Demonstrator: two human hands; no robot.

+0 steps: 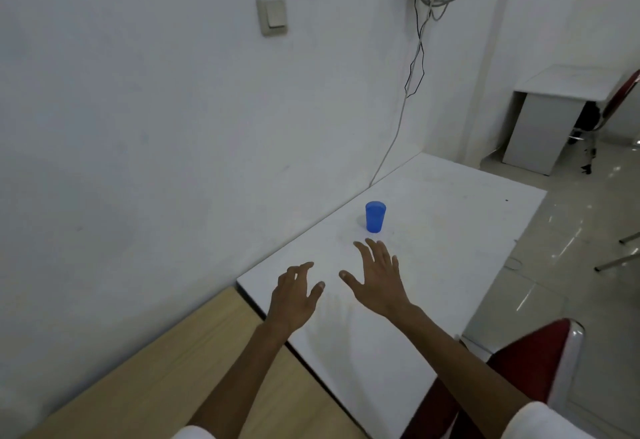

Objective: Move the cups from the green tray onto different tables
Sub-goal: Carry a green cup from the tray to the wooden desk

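Both hands hover over the white table (433, 265), palms down and holding nothing. The left hand (294, 294) has its fingers loosely curled and spread; the right hand (379, 277) is splayed flat with fingers wide. Just beyond the right fingertips (370, 242), not touching them, 1 blue cup (375, 216) stands upright on the table, near the wall (173, 126).
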